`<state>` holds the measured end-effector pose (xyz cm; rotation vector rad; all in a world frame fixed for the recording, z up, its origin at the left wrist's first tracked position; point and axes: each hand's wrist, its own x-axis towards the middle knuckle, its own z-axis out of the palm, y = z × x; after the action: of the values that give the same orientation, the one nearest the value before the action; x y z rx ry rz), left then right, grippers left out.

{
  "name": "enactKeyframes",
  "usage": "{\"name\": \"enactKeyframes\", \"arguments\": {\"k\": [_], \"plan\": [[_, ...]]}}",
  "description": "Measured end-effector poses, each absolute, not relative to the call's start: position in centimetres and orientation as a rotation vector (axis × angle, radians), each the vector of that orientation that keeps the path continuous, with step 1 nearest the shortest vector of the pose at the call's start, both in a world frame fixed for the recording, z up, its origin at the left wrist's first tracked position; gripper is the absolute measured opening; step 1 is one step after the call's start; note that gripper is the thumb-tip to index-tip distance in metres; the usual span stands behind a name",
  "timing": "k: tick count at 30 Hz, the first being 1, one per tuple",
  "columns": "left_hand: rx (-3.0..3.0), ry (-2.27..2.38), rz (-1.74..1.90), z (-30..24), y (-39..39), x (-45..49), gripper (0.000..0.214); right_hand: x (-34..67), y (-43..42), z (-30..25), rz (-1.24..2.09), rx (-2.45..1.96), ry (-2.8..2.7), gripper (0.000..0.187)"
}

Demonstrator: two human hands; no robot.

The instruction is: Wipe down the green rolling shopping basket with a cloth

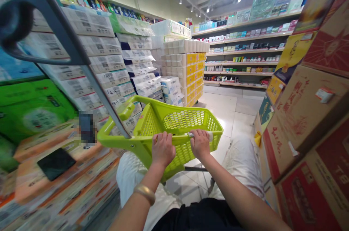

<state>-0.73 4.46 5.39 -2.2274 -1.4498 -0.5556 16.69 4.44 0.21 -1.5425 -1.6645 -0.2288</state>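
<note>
A lime-green rolling shopping basket (169, 104) with perforated sides stands in front of my knees, and little can be seen inside it. My left hand (163, 147) has its fingers wrapped over the basket's near rim. Further right along that rim, my right hand (201, 144) is also closed over the edge. Something small and white (210, 136) shows beside my right fingers; what it is, I cannot make out. The basket's long metal pull bar (102, 96) leans up to the left and ends in a dark grey loop handle (61, 29).
Stacked tissue packs (100, 60) line the left, with a dark flat object (56, 163) on the orange packs. A pallet of white and yellow packs (194, 78) stands ahead. Cartons (308, 111) crowd the right. Shelves of skin-care goods (245, 49) fill the back beyond the tiled floor (222, 109).
</note>
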Motion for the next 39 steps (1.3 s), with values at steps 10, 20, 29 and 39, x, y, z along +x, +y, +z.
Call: {"name": "enactKeyframes", "arguments": {"k": [10,20,29,39], "plan": [[-2.226,-1.416,-0.551,5.3,4.3,-1.3,0.02,14.5,4.3,1.0,-0.19,-1.366,-1.881,0.029],[-2.225,-1.439,-0.581,5.2,4.4,-0.8,0.022,15.7,4.3,0.7,-0.183,-1.569,-1.65,0.021],[-2.24,-1.413,-0.577,5.3,4.2,-1.2,0.02,13.5,4.2,1.5,-0.138,-1.367,-1.872,0.028],[-2.224,-1.429,-0.602,5.2,4.3,-0.8,0.022,15.5,4.6,0.6,-0.206,-1.549,-1.655,0.022]]}}
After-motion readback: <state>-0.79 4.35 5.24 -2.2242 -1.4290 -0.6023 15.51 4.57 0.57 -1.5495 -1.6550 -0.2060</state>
